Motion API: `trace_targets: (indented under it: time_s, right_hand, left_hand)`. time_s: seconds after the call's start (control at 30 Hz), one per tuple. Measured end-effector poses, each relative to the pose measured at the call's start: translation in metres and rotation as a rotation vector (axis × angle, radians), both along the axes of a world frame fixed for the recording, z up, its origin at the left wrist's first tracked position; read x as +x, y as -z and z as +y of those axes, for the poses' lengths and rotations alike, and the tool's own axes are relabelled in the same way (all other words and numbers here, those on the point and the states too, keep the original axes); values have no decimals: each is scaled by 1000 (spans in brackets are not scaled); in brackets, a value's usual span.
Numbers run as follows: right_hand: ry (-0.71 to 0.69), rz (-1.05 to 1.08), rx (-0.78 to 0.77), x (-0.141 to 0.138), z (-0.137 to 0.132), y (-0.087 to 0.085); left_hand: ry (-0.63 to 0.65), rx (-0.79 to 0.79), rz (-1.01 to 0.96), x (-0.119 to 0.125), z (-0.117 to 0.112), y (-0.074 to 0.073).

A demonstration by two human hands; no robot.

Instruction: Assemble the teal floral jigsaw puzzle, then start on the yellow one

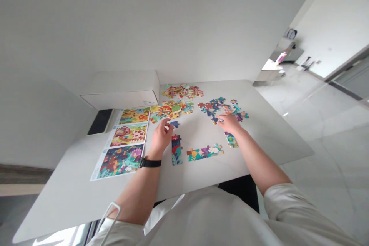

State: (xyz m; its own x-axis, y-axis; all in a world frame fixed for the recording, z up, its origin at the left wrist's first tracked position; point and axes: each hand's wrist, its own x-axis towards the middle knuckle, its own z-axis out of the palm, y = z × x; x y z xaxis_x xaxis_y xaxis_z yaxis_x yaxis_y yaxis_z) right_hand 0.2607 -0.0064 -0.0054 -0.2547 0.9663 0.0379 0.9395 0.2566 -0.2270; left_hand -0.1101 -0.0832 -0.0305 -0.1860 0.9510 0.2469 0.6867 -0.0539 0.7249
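Here, a person sits at a white counter strewn with jigsaw pieces. The left hand pinches a dark blue puzzle piece between thumb and fingertips, just beyond a short joined strip. The right hand lies over the blue-teal pile; whether its grip has closed on a piece cannot be told. Turning the blue piece to match the strip's edge and the reference sheet would likely serve best. A white box stands at the far left, its contents hidden.
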Motion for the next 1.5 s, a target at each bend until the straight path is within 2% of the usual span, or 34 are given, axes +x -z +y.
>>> trace_targets:
  time_s: [0.07,0.17,0.33,0.43,0.57,0.77,0.97,1.07,1.33,1.5]
  right_hand:
    - [-28,-50,-7,13,-1,7]
    - [30,-101,-4,25,-4,9]
    - [101,-113,37,26,2,7]
    - [11,-54,76,17,8,12]
    - [-91,-14,35,7,13,18]
    - [5,-69,35,17,16,15]
    - [35,-91,13,30,22,13]
    - [26,-68,27,24,32,12]
    - [-69,-53,-14,-16,67,9]
    - [-70,-35,-28,-20,73,16]
  left_hand:
    - [1,6,-7,0,1,1]
    - [2,24,-14,-1,2,3]
    - [-16,13,0,-2,4,1]
    - [-20,6,-2,-2,5,0]
    - [-25,1,-21,-4,4,0]
    - [-23,1,-49,-5,6,5]
    - [-18,-14,-71,-6,9,6]
    - [-39,-26,-63,-6,10,4]
    - [-95,5,-65,-9,12,5]
    - [-80,0,-68,-9,11,3]
